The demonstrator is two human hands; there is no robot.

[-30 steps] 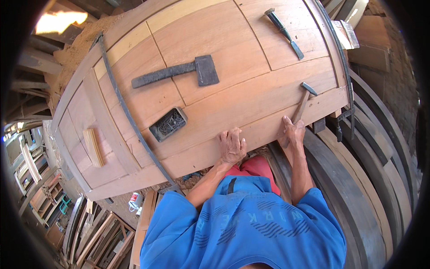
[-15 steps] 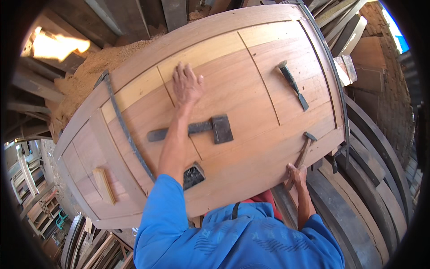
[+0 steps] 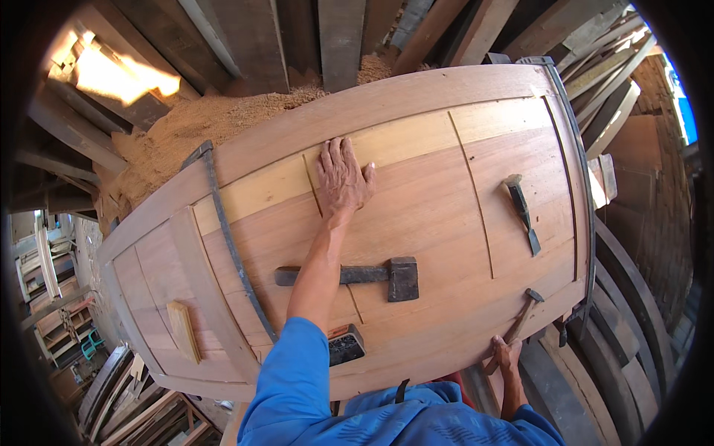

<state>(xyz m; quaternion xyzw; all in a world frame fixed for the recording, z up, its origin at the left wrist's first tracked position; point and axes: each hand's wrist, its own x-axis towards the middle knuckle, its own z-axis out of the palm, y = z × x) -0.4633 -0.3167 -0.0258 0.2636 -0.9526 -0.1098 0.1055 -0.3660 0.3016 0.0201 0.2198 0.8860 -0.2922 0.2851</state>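
Note:
My left hand [image 3: 343, 178] lies flat on a large wooden panel door [image 3: 416, 223], fingers stretched over its pale yellow strip [image 3: 413, 141]. My right hand [image 3: 507, 354], at the door's near edge, is closed around the wooden handle of a small hammer [image 3: 526, 312]; the hammer's metal head rests toward the door's right side. A dark square-headed mallet [image 3: 402, 280] lies under my left forearm, which hides part of its handle. Farther right lies a chisel [image 3: 523, 215] with a dark handle. Beside my left sleeve, partly covered by it, sits a small black box-like thing [image 3: 345, 346].
Dark bar clamps [image 3: 229, 234] cross the door at its left and along its right end [image 3: 579, 149]. A small wood block [image 3: 183, 331] rests on the left panel. Sawdust [image 3: 186, 141] and upright planks [image 3: 342, 44] stand beyond; curved beams [image 3: 632, 297] lie at the right.
The view has shifted, so the door appears lower and farther right. My left hand has slid slightly toward the far edge, its fingers flatter. My right hand stays on the hammer handle.

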